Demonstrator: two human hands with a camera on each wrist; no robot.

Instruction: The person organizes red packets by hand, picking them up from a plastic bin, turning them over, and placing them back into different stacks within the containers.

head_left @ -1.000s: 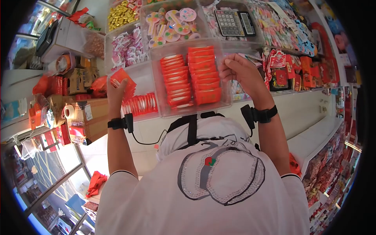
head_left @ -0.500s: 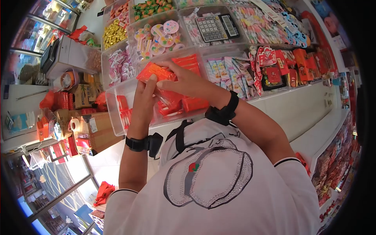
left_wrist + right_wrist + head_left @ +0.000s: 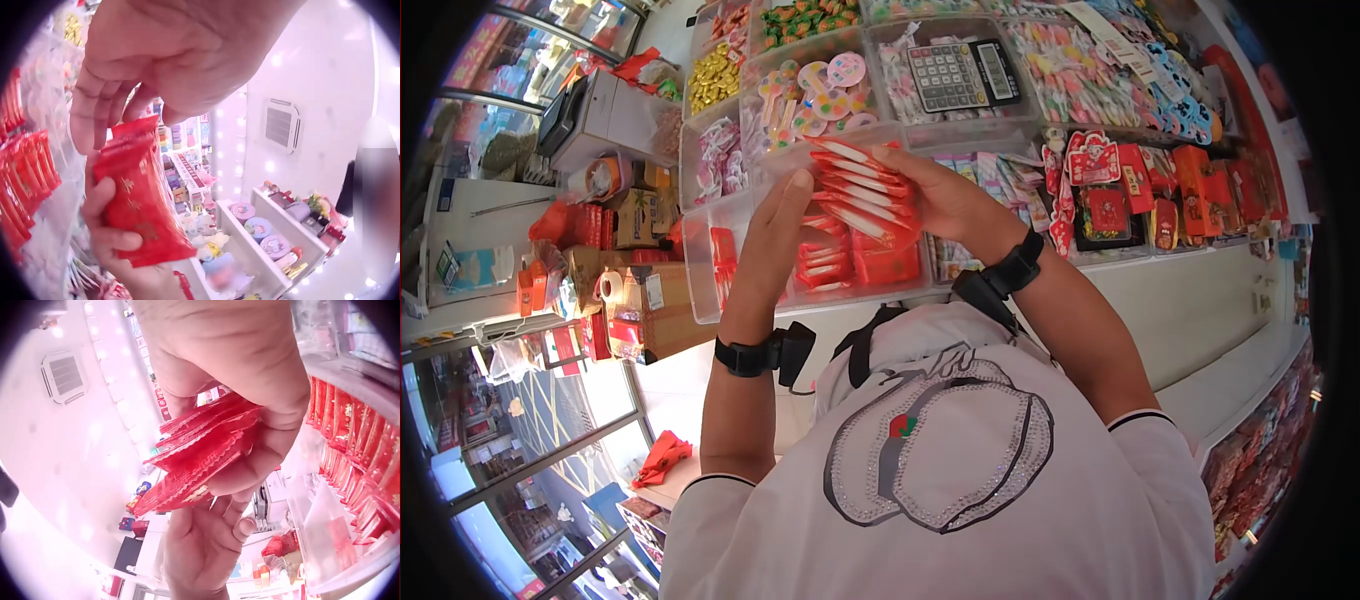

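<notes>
Over a clear plastic bin, my right hand grips a stack of red packets, thumb on the near side and fingers curled behind. My left hand is beside the stack's left side, thumb raised and apart from it. In the left wrist view, the left fingers hang relaxed by the upper corner of the packets, which have gold printing. Seen from the right wrist, the left palm faces up below the gripped bundle. More red packets stand in rows inside the bin.
Beyond the bin, other clear trays hold wrapped sweets, round-headed lollipops and gold candies. A calculator lies on one tray. To the right are red festive packages; cardboard boxes stand at the left.
The left hand carried red packets from the left to the middle, where both hands met on them. Now the right hand holds the stack, turned edge-up, and the left has let go.
</notes>
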